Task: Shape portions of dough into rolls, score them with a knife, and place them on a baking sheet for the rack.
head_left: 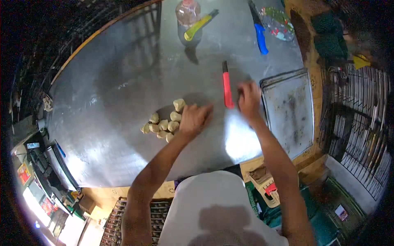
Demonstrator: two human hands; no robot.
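Observation:
A loose cluster of pale dough pieces (pixel 163 124) lies on the grey metal tabletop (pixel 123 98). My left hand (pixel 195 119) is just right of the cluster, beside its nearest pieces; motion smears its fingers, so whether it holds anything is unclear. Farther right, my right hand (pixel 249 99) hovers between a red-handled tool (pixel 227 88) and a stack of baking trays (pixel 288 112). Its fingers bend downward and are blurred too. The red-handled tool lies on the tabletop with its short dark end pointing away, and neither hand visibly touches it.
At the far side stand a clear bottle (pixel 188 14) and a yellow-green-handled tool (pixel 200 25). A blue-handled knife (pixel 260 37) lies beside a patterned cloth (pixel 279 24) at the far right. Wire racks (pixel 359 131) rise beyond the table's right edge.

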